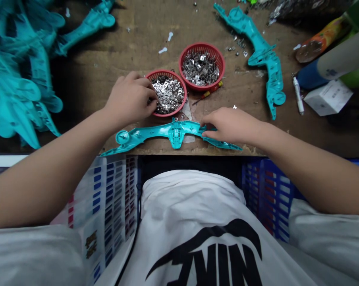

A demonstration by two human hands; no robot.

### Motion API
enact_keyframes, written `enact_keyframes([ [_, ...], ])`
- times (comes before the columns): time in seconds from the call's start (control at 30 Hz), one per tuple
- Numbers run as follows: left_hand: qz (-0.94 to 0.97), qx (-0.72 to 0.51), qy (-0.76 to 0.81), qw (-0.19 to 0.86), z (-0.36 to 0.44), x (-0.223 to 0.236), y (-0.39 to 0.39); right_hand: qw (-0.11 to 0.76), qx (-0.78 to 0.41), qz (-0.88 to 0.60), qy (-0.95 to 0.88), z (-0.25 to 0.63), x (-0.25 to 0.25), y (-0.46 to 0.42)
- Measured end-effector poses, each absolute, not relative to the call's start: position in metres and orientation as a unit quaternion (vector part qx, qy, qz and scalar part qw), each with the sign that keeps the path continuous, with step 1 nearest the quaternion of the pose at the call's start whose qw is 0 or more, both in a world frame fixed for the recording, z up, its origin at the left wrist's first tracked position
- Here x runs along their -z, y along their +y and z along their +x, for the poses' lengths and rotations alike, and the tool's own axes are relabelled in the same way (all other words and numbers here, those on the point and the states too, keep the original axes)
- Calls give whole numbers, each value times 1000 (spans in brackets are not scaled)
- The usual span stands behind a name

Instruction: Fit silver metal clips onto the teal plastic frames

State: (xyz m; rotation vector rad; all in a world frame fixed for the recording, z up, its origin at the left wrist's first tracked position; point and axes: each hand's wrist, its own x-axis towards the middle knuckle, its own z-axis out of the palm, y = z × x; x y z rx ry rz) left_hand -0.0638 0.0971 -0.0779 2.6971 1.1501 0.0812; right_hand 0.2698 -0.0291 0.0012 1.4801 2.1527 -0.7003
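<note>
My left hand (133,96) reaches over the rim of the nearer red basket (167,114), its fingers curled down at the small metal pieces (170,93) inside. Whatever its fingertips pinch is hidden. On the table edge in front of me lies a long, curved teal plastic part (176,133), hollow side up, with a squarish block at its middle. Over its right half is my right hand (227,124), thumb and forefinger closed on the part; whether a small piece is between them too, I cannot see.
A second red basket (222,67) of metal pieces stands behind, with a red-yellow screwdriver (211,92) beside it. Teal parts (21,71) are piled at left; another teal part (263,55) lies at right, near a white pen (298,95), a white box (328,97) and bottles.
</note>
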Motion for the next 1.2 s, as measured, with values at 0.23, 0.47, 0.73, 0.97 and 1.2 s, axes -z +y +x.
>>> enact_keyframes([
  [0.23,874,-29,472,114,-46,69,89,217,255,539,773,269,-1,-29],
  [0.47,869,-54,471,141,-46,81,92,218,257,541,771,268,1,-29],
  [0.73,883,-90,448,106,-51,88,97,171,263,541,780,273,-3,-26],
  [0.97,924,-96,352,120,-30,30,48,-127,357,542,750,270,-7,-29],
  [1.2,940,-33,311,134,-18,21,10,-98,455,534,705,254,-25,-40],
])
